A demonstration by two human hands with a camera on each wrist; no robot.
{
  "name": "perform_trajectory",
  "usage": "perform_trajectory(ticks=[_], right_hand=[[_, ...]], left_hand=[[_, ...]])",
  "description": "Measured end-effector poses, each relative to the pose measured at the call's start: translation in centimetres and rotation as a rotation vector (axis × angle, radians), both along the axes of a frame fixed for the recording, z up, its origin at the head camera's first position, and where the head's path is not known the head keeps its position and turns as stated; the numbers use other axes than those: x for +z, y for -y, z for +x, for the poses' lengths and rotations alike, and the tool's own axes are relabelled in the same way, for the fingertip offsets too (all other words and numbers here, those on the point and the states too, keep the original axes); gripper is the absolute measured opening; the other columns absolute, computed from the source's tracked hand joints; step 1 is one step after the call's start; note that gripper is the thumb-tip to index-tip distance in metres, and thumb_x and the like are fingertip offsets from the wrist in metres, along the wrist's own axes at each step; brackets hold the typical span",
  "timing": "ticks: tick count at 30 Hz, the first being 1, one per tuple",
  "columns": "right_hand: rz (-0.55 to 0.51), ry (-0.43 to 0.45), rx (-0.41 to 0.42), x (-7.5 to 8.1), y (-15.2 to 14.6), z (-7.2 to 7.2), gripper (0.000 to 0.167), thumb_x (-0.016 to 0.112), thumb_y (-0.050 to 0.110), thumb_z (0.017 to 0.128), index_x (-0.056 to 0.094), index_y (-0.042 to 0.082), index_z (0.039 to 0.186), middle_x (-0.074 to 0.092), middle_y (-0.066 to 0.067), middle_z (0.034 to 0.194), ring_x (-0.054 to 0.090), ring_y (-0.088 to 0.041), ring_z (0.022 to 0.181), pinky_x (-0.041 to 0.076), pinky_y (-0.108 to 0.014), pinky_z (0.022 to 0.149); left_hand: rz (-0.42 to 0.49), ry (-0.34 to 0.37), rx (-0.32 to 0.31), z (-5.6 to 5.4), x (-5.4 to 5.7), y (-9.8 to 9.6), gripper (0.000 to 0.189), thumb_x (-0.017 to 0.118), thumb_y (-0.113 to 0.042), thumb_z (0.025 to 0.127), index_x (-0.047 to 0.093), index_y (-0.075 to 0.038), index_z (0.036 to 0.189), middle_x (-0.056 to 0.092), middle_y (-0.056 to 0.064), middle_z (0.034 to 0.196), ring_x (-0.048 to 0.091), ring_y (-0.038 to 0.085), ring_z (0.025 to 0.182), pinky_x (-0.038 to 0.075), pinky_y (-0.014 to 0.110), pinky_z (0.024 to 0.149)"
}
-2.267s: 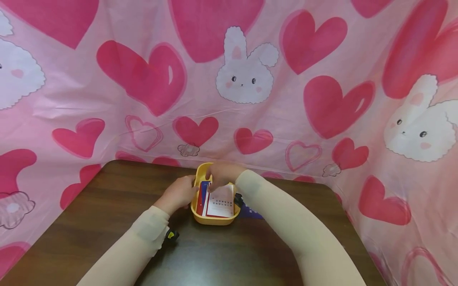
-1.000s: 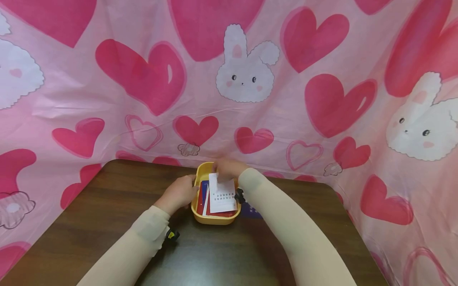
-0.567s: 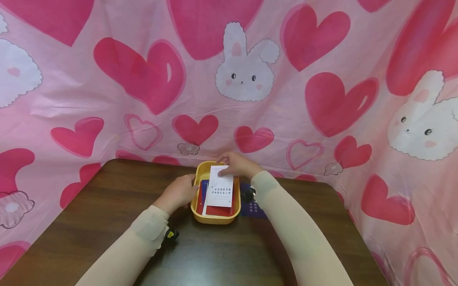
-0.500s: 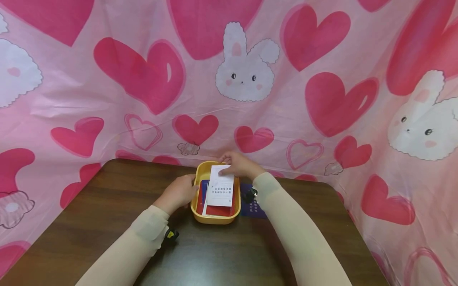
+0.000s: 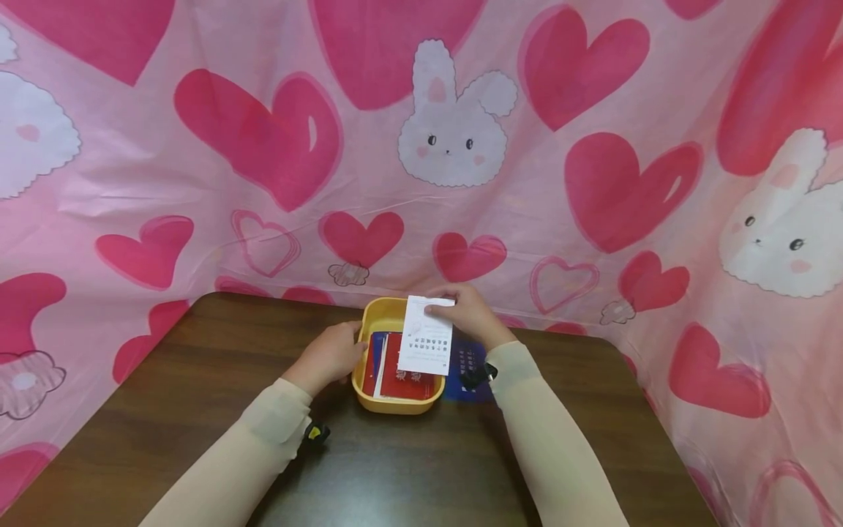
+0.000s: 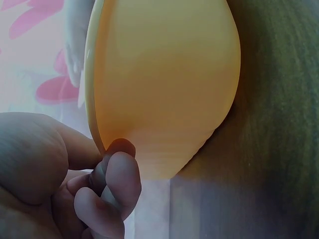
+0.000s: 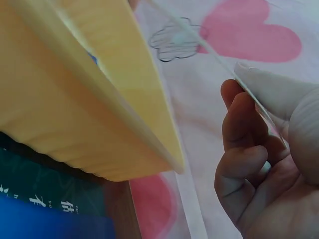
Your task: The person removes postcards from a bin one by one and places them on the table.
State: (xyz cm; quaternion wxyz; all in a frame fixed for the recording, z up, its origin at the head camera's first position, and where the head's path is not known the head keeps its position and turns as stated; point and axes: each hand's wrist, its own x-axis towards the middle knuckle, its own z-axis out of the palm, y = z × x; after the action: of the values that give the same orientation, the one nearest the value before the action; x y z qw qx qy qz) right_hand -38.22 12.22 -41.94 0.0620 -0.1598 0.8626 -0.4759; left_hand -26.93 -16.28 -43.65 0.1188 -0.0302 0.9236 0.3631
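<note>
A yellow plastic bin (image 5: pixel 398 406) stands on the table, and my left hand (image 5: pixel 331 353) grips its left rim. In the left wrist view the thumb and fingers (image 6: pixel 123 181) pinch that rim. My right hand (image 5: pixel 473 316) pinches a white card (image 5: pixel 424 344) printed with characters, tilted above the bin's right side. Edge-on in the right wrist view, the card (image 7: pixel 259 105) sits between thumb and fingers. Inside the bin lie a red card (image 5: pixel 390 384) with white characters, partly covered by the white one, and a blue card (image 5: pixel 377 345) at the left.
On the brown table (image 5: pixel 369 468), right of the bin, lie blue cards (image 5: pixel 473 391), partly behind my right wrist. A dark green card (image 7: pixel 50 191) shows there in the right wrist view. A pink heart-patterned cloth (image 5: pixel 461 212) hangs behind the table.
My right hand has taken hold of the white card and lifted it, moving it to the right. More of the red card below now shows. My left hand has stayed on the rim.
</note>
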Motion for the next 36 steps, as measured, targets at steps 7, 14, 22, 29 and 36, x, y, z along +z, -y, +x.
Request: perform_trajectory(ticks=[7, 14, 22, 29, 36], right_hand=[[-0.223, 0.08, -0.099, -0.6, -2.5, 0.5, 0.043, 0.09, 0.018, 0.1, 0.08, 0.011, 0.141, 0.082, -0.02, 0.129, 0.083, -0.021, 0.083, 0.071, -0.03, 0.076], [-0.302, 0.088, -0.176, -0.7, -5.2, 1.0, 0.046, 0.086, 0.019, 0.103, 0.077, 0.009, 0.147, 0.081, -0.014, 0.119, 0.08, -0.017, 0.081, 0.068, -0.025, 0.077], [-0.289, 0.126, -0.158, -1.0, -8.0, 0.7, 0.047, 0.082, 0.014, 0.105, 0.072, 0.005, 0.15, 0.081, -0.006, 0.114, 0.081, -0.016, 0.083, 0.069, -0.027, 0.077], [-0.213, 0.157, -0.141, -1.7, -10.1, 0.6, 0.047, 0.084, 0.018, 0.104, 0.074, 0.003, 0.147, 0.083, -0.004, 0.109, 0.08, -0.018, 0.084, 0.068, -0.027, 0.077], [-0.031, 0.217, -0.097, -3.3, -11.1, 0.2, 0.041, 0.088, 0.024, 0.1, 0.078, 0.007, 0.136, 0.081, -0.01, 0.113, 0.078, -0.021, 0.088, 0.066, -0.029, 0.08]], left_hand=[[-0.006, -0.008, -0.005, 0.1, 0.1, -0.1, 0.066, 0.068, -0.03, 0.114, 0.046, -0.007, 0.172, 0.075, 0.018, 0.119, 0.07, 0.028, 0.064, 0.061, 0.033, 0.056], [-0.005, -0.001, 0.001, 0.1, 0.1, -0.1, 0.067, 0.068, -0.031, 0.114, 0.046, -0.008, 0.173, 0.075, 0.018, 0.125, 0.07, 0.028, 0.067, 0.062, 0.033, 0.057], [0.007, 0.01, 0.003, 0.0, -0.1, 0.2, 0.069, 0.069, -0.033, 0.114, 0.045, -0.011, 0.174, 0.074, 0.014, 0.112, 0.07, 0.029, 0.066, 0.061, 0.033, 0.057], [0.0, 0.007, -0.008, -0.3, -0.3, 0.1, 0.068, 0.069, -0.034, 0.114, 0.046, -0.01, 0.173, 0.074, 0.014, 0.109, 0.07, 0.029, 0.065, 0.061, 0.034, 0.056], [-0.01, 0.006, -0.01, -0.2, -0.2, 0.2, 0.068, 0.068, -0.033, 0.114, 0.045, -0.008, 0.173, 0.074, 0.015, 0.113, 0.07, 0.029, 0.065, 0.061, 0.034, 0.057]])
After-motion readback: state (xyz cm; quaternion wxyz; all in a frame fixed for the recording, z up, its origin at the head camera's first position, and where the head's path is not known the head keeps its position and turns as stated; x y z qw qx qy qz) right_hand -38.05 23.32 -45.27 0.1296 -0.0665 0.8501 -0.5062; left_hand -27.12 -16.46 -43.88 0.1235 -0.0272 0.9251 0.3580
